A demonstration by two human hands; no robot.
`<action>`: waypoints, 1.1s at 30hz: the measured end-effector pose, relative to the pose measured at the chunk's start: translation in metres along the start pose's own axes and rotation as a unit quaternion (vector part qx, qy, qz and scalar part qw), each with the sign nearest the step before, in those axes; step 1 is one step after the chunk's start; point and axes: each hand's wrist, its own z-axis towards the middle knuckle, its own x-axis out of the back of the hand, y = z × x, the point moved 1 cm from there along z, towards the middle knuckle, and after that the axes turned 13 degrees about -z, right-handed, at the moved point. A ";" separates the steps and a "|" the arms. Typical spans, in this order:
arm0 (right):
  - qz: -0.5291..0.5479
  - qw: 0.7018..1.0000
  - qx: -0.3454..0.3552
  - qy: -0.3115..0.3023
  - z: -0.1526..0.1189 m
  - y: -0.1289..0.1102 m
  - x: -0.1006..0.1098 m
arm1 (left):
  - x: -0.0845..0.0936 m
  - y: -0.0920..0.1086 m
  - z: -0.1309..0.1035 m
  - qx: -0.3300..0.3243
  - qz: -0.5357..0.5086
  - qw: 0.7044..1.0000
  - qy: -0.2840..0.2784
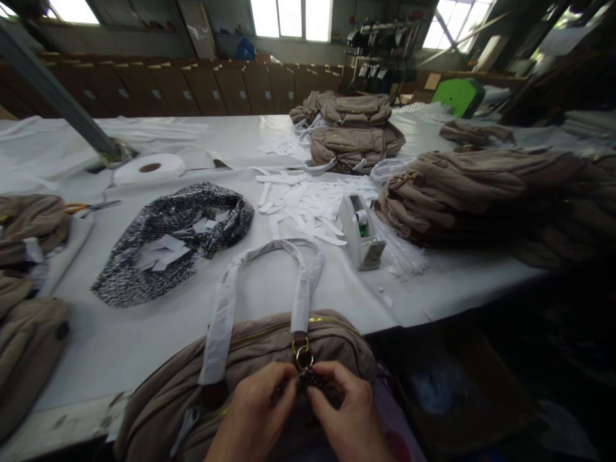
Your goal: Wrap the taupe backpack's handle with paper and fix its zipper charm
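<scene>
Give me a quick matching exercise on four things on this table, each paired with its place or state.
Things:
1. tape dispenser
2. patterned scarf
3. bag handle
4. white roll

Places or states:
A. wrapped in white paper
B. far left, near a metal post
C. holds loose white paper pieces
D. beside the stacked tan bags on the right

Pairs: 1-D, 2-C, 3-A, 4-B

Both hands, left hand and right hand, hide the small dark piece they pinch, the frame's bottom edge cuts their wrists, and the bag runs off it too.
</scene>
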 end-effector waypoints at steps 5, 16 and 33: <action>-0.008 1.000 0.001 -0.003 -0.001 0.000 0.001 | -0.003 0.004 0.002 0.001 0.011 1.000 -0.007; -0.031 0.999 0.006 -0.014 0.000 -0.005 0.006 | -0.003 0.008 0.004 0.001 0.074 0.997 -0.033; 0.233 0.960 -0.126 -0.091 0.010 0.006 0.003 | -0.015 0.000 0.011 0.236 -0.314 0.919 -0.017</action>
